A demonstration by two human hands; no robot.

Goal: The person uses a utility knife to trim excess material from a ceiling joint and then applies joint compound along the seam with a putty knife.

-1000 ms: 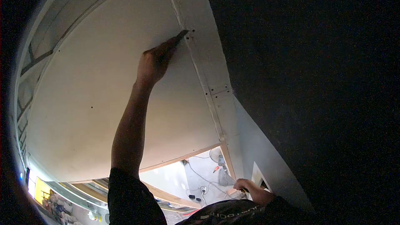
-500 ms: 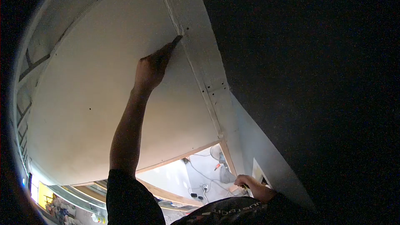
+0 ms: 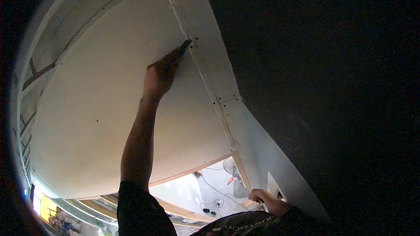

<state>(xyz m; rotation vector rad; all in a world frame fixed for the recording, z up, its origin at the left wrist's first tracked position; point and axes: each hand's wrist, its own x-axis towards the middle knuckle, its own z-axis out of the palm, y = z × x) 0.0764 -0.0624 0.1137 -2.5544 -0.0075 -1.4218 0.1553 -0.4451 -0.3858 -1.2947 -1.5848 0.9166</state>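
Nearest the camera, low by the dark sleeve (image 3: 140,212), the right hand (image 3: 259,195) is seen curled into a loose fist against the lower end of a pale wall (image 3: 262,157). Whether anything is held in it cannot be told.

The left arm is stretched up and away from the body, and the left hand (image 3: 159,76) is clenched around the handle of a dark, narrow tool (image 3: 183,48). The tool is carried beyond the knuckles, so only its front part is shown. Its long axis is laid along the line of the forearm, slanting up and to the right, and its tip is pointed at the joint strip (image 3: 205,61).

The tip is pressed to the right edge of the large pale board (image 3: 96,118), in the upper part of that edge, just beside two small dark screw holes (image 3: 195,39) in the strip.

Farther off, past the board's lower edge, a wooden batten (image 3: 197,168) is seen, and beyond it a floor (image 3: 218,188) strewn with cables.
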